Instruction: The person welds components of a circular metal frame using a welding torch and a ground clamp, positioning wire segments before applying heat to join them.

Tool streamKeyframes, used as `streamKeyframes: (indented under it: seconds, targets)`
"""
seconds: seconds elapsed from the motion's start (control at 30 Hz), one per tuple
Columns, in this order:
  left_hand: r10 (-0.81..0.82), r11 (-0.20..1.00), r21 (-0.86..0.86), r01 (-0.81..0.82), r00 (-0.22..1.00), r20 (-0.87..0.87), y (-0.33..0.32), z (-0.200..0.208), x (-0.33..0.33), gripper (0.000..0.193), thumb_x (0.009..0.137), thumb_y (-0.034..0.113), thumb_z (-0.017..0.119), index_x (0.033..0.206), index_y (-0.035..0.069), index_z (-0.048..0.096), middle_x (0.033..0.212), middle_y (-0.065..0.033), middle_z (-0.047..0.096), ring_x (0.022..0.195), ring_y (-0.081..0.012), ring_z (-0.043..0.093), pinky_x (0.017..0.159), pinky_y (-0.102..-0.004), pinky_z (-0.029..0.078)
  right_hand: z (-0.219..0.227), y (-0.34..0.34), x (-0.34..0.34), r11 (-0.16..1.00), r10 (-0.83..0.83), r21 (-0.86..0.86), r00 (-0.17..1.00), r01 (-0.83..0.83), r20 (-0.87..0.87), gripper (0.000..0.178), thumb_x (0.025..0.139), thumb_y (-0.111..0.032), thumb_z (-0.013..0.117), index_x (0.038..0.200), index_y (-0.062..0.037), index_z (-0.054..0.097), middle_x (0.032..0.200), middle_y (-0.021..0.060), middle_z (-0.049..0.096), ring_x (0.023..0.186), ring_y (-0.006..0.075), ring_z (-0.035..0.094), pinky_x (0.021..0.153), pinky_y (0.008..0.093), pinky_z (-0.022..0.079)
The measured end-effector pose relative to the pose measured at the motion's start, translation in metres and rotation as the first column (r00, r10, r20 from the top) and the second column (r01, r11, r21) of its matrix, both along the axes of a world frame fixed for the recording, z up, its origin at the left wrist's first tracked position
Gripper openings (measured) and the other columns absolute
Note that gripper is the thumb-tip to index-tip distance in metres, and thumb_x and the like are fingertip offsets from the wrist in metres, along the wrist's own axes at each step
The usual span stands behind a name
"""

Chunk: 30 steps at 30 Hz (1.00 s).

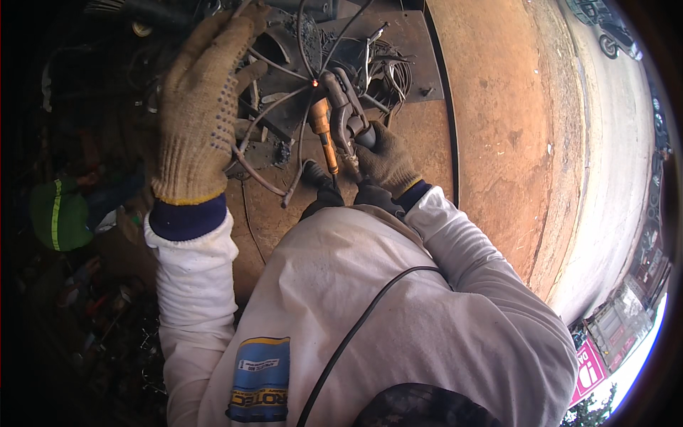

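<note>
My left hand (199, 107), in a tan knitted glove with dark dots, is raised over the work at upper left. Its fingers stretch out and its thumb stands apart. Beside it, bent metal rods (260, 174) fan out from a joint with a small glowing orange spot (314, 83). My right hand (390, 160), gloved alike, is closed round dark locking pliers (341, 107), whose jaws reach close to the glowing joint. Just left of the pliers is an orange-handled tool (324, 135); whether it touches them I cannot tell.
A tangle of wire (388, 78) lies on a dark metal plate (420, 53) beyond my right hand. My boot (316, 173) shows under the work. A person in green (60, 213) is at far left. A black cable (356, 320) crosses my white shirt. A motorcycle (615, 39) stands at far right.
</note>
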<state>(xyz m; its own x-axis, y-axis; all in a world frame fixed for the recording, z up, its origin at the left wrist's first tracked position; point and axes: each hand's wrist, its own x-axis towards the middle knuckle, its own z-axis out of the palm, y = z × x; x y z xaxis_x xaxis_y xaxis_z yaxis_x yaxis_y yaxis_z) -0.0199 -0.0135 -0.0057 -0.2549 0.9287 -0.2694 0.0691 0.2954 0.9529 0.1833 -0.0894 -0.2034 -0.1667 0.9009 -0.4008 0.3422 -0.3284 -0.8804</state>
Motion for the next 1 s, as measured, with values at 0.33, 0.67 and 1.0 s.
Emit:
streamKeyframes:
  seconds: [0.33,0.67,1.0]
  targets:
    - [0.006,1.0,-0.006,-0.006,1.0,-0.029,-0.005,0.006,0.004,0.047,0.098,0.034,0.064,0.134,0.004,0.061,0.125,-0.011,0.068,0.105,-0.0263,0.07,0.079,-0.0337,0.063,0.006,0.002,-0.001,0.996,0.032,-0.078,0.999,-0.032,-0.006,0.053,0.088,-0.036,0.074,0.125,0.0007,0.063,0.107,0.0226,0.073,0.102,0.0322,0.072,0.089,0.0388,0.055]
    - [-0.17,0.909,0.3,0.288,0.916,-0.365,0.007,-0.024,-0.041,0.044,0.099,0.029,0.062,0.137,0.006,0.06,0.13,-0.0113,0.066,0.11,-0.025,0.068,0.083,-0.0343,0.06,-0.016,0.002,-0.005,0.99,0.114,0.073,0.989,-0.121,0.091,0.038,0.093,-0.031,0.062,0.116,-0.0004,0.064,0.105,0.0208,0.071,0.097,0.0303,0.071,0.088,0.0381,0.054]
    - [-0.179,0.796,0.396,0.458,0.803,-0.569,0.01,-0.033,-0.05,0.045,0.099,0.03,0.062,0.138,0.007,0.059,0.13,-0.0121,0.065,0.11,-0.0267,0.068,0.077,-0.035,0.061,-0.035,0.0,0.006,0.959,0.069,0.28,0.992,-0.036,-0.107,0.034,0.097,-0.021,0.065,0.124,0.0001,0.061,0.1,0.0113,0.069,0.089,0.0185,0.067,0.076,0.0315,0.053]
